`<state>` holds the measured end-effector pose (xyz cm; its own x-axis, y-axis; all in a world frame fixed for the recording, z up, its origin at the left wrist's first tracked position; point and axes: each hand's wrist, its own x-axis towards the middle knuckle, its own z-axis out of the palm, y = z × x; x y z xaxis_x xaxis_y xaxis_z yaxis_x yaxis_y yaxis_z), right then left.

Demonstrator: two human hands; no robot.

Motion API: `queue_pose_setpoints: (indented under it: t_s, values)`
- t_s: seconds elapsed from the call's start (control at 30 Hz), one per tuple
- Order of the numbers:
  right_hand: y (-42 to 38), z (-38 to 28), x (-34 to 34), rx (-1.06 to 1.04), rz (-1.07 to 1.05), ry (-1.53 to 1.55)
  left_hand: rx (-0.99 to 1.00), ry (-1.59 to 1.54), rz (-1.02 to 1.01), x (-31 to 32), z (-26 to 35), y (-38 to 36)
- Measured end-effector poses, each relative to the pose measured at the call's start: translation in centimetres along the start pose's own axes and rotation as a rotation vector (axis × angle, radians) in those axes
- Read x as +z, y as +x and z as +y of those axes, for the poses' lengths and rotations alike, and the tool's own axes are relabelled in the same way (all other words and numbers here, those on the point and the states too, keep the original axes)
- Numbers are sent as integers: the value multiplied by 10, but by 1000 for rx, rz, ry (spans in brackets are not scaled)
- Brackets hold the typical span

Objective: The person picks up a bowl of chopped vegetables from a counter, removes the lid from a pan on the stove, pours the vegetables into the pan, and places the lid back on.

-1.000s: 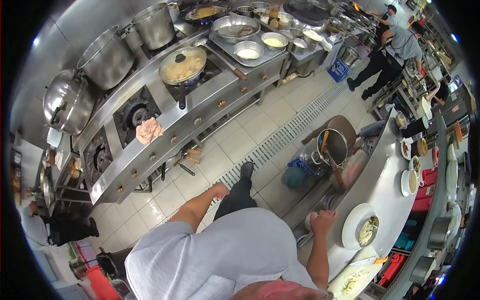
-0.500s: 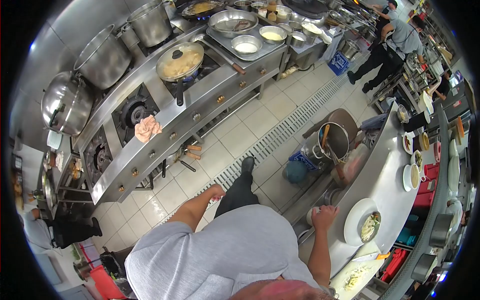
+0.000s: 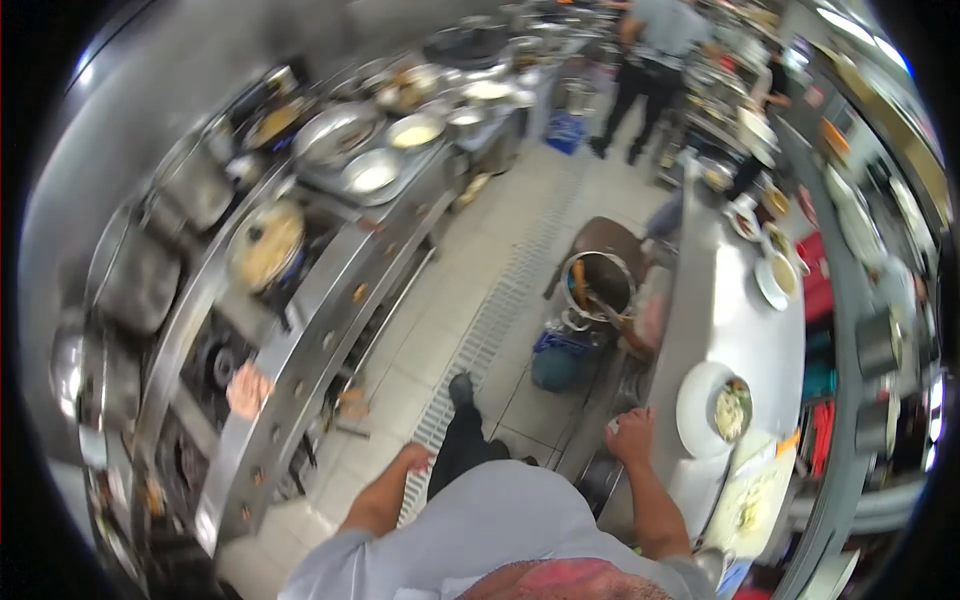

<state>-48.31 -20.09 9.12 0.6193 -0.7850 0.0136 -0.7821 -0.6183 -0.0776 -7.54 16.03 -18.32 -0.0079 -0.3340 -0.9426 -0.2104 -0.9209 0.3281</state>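
Observation:
My left hand [image 3: 412, 460] hangs low beside my leg above the floor. Its fingers are smeared by motion, and nothing can be made out in it. My right hand [image 3: 632, 436] is at the near edge of the steel counter [image 3: 700, 330], its fingers curled. A small pale thing shows at the fingers, too blurred to name. Right of that hand stands a wide white plate [image 3: 690, 415] with a bowl of pale and green food [image 3: 733, 410] on it. Beyond lies a cutting board [image 3: 735, 515] with chopped pale pieces and an orange-handled knife [image 3: 785, 443].
A stove [image 3: 300, 340] runs along the left, with a lidded pan [image 3: 265, 250] and a pinkish cloth [image 3: 248, 390] at its front edge. A big pot [image 3: 605, 285] holding utensils stands low by the counter. A drain grate [image 3: 500, 300] crosses the floor. A co-worker [image 3: 655, 60] stands far ahead.
The view has turned and shifted, so the stove and counter sit further left, and the picture is blurred. My right hand stays by the counter edge; my left hand still hangs low.

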Motion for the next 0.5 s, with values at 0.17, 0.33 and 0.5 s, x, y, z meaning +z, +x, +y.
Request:
queue_pose_setpoints:
  t_s: [0.17, 0.33, 0.5]
  values:
    - [-2, 5, -3, -4, -22, -45, -107, -219, -29, -3, 12, -13]
    - [-7, 4, -10, -21, 8, -46, -190, -256, 80, -4, 36, -44]
    - [-8, 3, -18, 3, -49, -24, -195, -243, 114, -3, 46, -50]
